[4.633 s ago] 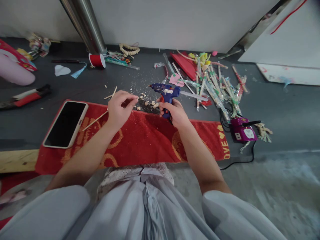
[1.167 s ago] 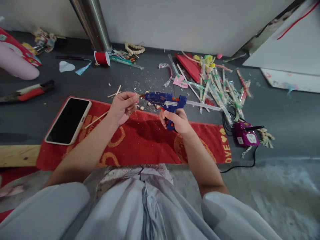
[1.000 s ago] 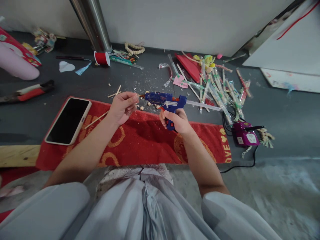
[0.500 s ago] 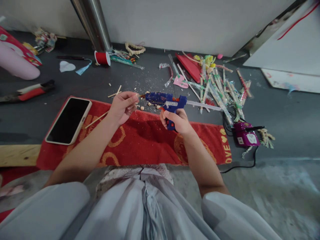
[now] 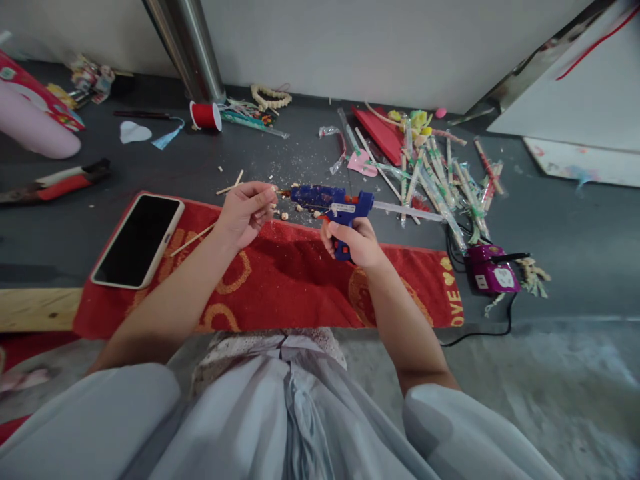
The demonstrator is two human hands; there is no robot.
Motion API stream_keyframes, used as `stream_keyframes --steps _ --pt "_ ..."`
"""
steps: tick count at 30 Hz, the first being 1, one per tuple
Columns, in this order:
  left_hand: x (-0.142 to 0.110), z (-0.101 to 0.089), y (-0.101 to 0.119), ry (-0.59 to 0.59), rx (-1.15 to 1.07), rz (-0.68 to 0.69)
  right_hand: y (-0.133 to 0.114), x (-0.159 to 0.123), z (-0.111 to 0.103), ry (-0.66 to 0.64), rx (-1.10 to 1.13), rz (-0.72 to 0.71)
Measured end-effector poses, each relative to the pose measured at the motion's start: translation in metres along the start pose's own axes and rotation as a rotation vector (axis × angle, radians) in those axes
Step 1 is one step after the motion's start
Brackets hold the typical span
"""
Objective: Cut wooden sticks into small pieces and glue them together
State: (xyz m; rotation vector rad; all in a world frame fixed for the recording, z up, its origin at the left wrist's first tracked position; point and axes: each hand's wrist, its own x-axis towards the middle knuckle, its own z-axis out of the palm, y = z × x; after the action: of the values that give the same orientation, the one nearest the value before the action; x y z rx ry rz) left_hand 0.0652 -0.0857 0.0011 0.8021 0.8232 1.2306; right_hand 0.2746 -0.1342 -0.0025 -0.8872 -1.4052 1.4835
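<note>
My right hand (image 5: 353, 240) is wrapped round the handle of a blue hot glue gun (image 5: 320, 196), which points left. A clear glue stick (image 5: 407, 211) sticks out of its back end. Close to the nozzle, my left hand (image 5: 249, 212) has thumb and fingertips pinched together; whatever sits between them is too small to make out. Small pale bits (image 5: 285, 216) lie on the dark table just below the nozzle. A thin wooden stick (image 5: 194, 240) rests on the red towel (image 5: 295, 287) beside my left wrist.
A phone (image 5: 139, 240) lies on the towel's left end. Pliers (image 5: 60, 183) and a spool of red thread (image 5: 205, 116) are farther left. Wrapped sticks (image 5: 440, 177) pile up at right, near a purple box (image 5: 493, 269) and black cable (image 5: 505, 327). A metal post (image 5: 187, 53) stands behind.
</note>
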Motion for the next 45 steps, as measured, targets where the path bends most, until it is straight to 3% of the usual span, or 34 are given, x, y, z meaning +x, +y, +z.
stream_keyframes --steps 18,28,31,34,37,40,45 --pt "-0.001 0.001 0.000 -0.019 -0.010 0.012 -0.001 0.001 0.001 0.004 -0.006 0.011" --pt "0.000 0.002 0.004 0.063 0.045 -0.009 -0.005 -0.001 -0.001 0.010 -0.042 0.030" --pt "0.004 -0.001 0.001 0.106 0.043 -0.005 -0.009 0.001 -0.006 0.085 -0.100 -0.002" --pt "0.009 -0.005 -0.002 0.149 0.041 -0.008 -0.009 0.005 -0.019 0.289 -0.345 -0.027" --pt "0.012 -0.009 -0.005 0.156 0.040 0.004 -0.007 0.006 -0.038 0.521 -0.833 0.031" --pt "0.013 -0.010 -0.007 0.153 0.040 0.012 -0.003 0.003 -0.056 0.536 -1.213 0.063" --pt "0.014 -0.010 -0.009 0.134 0.027 0.011 0.002 -0.003 -0.068 0.556 -1.497 0.225"
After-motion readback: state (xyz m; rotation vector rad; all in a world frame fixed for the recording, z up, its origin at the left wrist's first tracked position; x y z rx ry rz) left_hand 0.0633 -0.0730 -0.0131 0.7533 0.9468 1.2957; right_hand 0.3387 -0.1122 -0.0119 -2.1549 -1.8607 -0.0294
